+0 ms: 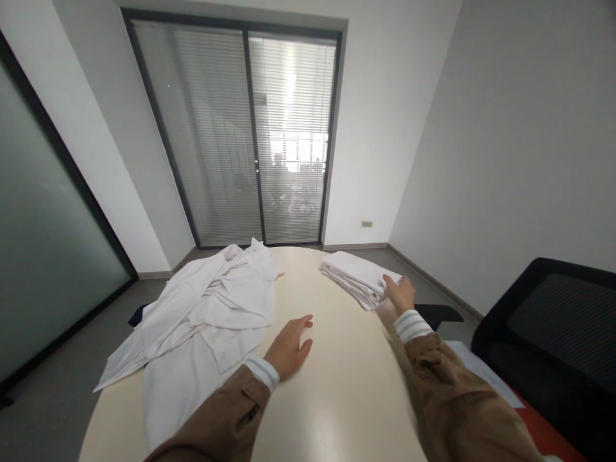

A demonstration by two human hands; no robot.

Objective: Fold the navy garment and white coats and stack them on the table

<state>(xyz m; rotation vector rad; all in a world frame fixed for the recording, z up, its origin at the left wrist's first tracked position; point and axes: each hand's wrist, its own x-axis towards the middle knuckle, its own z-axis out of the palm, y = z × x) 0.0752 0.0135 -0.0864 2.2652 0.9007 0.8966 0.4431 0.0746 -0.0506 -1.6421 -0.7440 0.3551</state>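
A folded stack of white cloth [359,276] lies at the far right edge of the table [332,385], its layered folds facing me. My right hand [400,294] is at the near right corner of this stack, fingers bent over the edge; the thumb side is partly hidden. Over the middle of the table, my left hand [291,346] is held with fingers apart and nothing in it. Just left of that hand spreads a rumpled heap of white cloth [212,308], looking like loose garments, with part hanging over the left edge.
A black mesh chair [553,321] stands at the right, with a white sheet [481,369] and something red [543,427] on its seat side. Beyond the table are a glass partition with blinds [231,141] and a wall socket [367,224].
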